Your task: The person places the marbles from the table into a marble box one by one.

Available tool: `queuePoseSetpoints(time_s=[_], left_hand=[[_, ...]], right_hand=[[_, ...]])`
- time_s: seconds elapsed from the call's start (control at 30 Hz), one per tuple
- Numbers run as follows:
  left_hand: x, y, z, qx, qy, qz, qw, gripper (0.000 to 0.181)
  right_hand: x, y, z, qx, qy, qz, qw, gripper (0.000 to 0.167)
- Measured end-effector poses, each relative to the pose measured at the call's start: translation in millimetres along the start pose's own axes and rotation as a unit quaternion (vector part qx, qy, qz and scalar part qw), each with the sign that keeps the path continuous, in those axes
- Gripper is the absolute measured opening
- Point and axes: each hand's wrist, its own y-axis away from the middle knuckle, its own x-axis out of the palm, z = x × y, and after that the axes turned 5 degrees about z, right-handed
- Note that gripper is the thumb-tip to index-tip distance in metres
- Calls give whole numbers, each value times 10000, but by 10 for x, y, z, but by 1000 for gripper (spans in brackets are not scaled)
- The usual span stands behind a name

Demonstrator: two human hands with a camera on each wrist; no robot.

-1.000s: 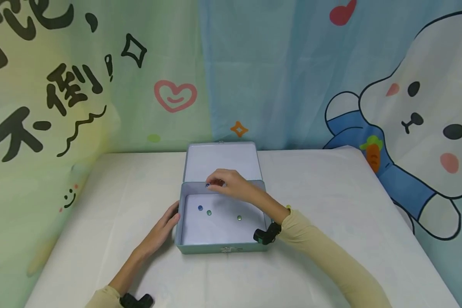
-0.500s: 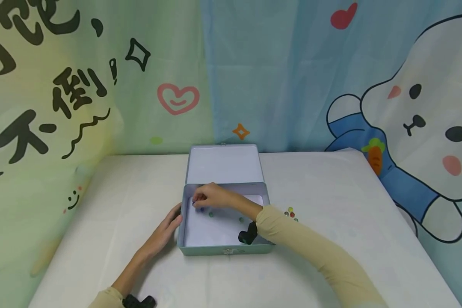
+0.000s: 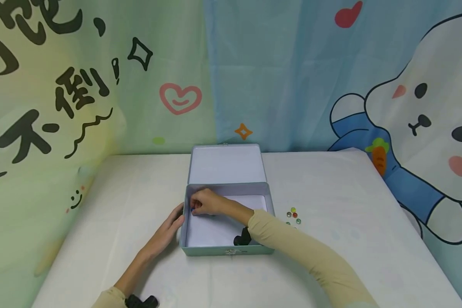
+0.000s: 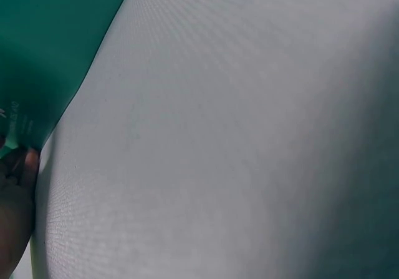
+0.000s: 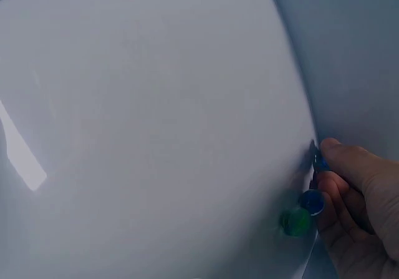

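A tin box (image 3: 227, 250), green outside and pale inside, stands with its lid (image 3: 227, 164) raised at the back. My right hand (image 3: 208, 202) reaches inside near the left wall. Its thumb and fingers pinch a small blue glass marble (image 5: 322, 161), partly covered by the fingertips. In the right wrist view, another blue marble (image 5: 312, 202) and a green marble (image 5: 295, 221) lie on the box floor beside the fingers. My left hand (image 3: 165, 231) rests against the box's outer left side, fingers extended; in the left wrist view only part of that hand (image 4: 19, 198) shows.
Several small coloured marbles (image 3: 294, 210) lie on the white tablecloth (image 3: 331, 188) to the right of the box, some partly behind the right sleeve (image 3: 292, 239). Behind the table hangs a printed curtain (image 3: 250, 77).
My right hand has moved from the back of the box down and left, to the floor by the left wall, carrying the blue marble. The left hand stays at the box's side.
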Motion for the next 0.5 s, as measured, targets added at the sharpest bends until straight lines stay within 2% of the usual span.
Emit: queuePoseSetpoints(time_s=[0.3,0.5], left_hand=[[-4,-1,-13,26,-25,3,10000,57],[0,-7,-9,64,-9,-10,10000,57]], right_hand=[[15,1,7,123,-8,-4,9999,14],[-118,69,87,50,73,-114,9999,19]])
